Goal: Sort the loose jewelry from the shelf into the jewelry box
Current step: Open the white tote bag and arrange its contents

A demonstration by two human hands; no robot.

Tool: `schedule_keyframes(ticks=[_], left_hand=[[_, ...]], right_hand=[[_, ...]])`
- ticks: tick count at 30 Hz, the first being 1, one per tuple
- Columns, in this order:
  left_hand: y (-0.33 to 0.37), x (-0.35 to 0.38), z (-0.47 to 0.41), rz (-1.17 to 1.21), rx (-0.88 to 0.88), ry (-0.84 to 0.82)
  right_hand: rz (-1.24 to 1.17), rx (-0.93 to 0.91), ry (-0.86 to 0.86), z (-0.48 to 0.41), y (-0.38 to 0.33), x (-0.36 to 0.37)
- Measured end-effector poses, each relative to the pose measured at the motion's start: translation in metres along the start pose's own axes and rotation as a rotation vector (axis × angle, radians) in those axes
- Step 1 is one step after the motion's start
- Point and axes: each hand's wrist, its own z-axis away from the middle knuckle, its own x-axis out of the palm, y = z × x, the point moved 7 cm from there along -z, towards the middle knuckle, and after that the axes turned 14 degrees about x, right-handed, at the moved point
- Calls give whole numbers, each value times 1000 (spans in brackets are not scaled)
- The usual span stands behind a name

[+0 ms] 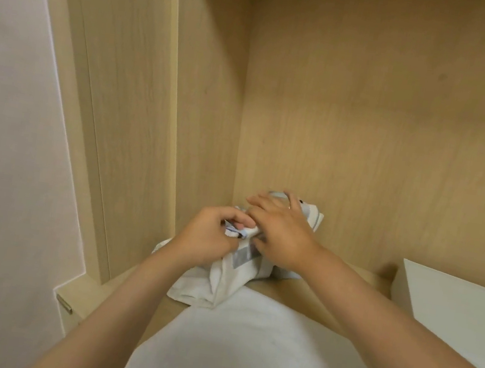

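On the shelf, near its far-left corner, a white bag with grey stripes sits under both hands. Left hand pinches a fold at the bag's top; right hand lies flat on it, fingers spread. White box stands apart at right. Bag contents hidden.

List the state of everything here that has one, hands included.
bag: crumpled, lying on the shelf, top folded over
left hand: pinches the bag's folded top edge
right hand: fingers fairly straight, spread over the bag's top
white box: stands on the shelf at the right, looks closed
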Motion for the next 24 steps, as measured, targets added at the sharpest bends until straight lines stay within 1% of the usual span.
schedule_keyframes(ticks=[2, 5, 8, 10, 13, 14, 15, 16, 17, 18, 19, 20, 22, 24], left_hand=[[6, 16, 6, 72, 28, -73], [-8, 31, 11, 103, -52, -95], [-27, 45, 16, -39, -118, -131], [-39, 55, 22, -167, -169, -203], [-57, 67, 31, -266, -269, -327], [-59, 70, 33, -284, -292, -348], [-60, 73, 34, -289, -310, -353], [-60, 75, 33, -285, -321, -341], [-60, 76, 32, -279, -312, -322], [-59, 77, 31, -284, -287, -311], [-58, 79, 29, -297, -252, -314], [-55, 80, 27, -311, -218, -323], [-49, 83, 25, -313, -159, -332], [-43, 86, 25, -258, -119, -340]], right_hand=[[50, 26, -61, 15, 12, -6], [73, 51, -223, 42, 28, -7], [79, 138, -528, 72, 47, 13], [75, 200, -727, 90, 59, 25], [35, 266, -945, 103, 65, 23], [-2, 281, -965, 101, 64, 21], [-28, 288, -942, 97, 62, 19], [-48, 294, -867, 89, 59, 18], [-46, 289, -750, 80, 58, 17], [-39, 273, -632, 72, 56, 18], [-16, 249, -559, 67, 54, 20], [20, 213, -520, 64, 51, 26], [70, 126, -500, 62, 42, 39], [98, 82, -475, 61, 38, 50]])
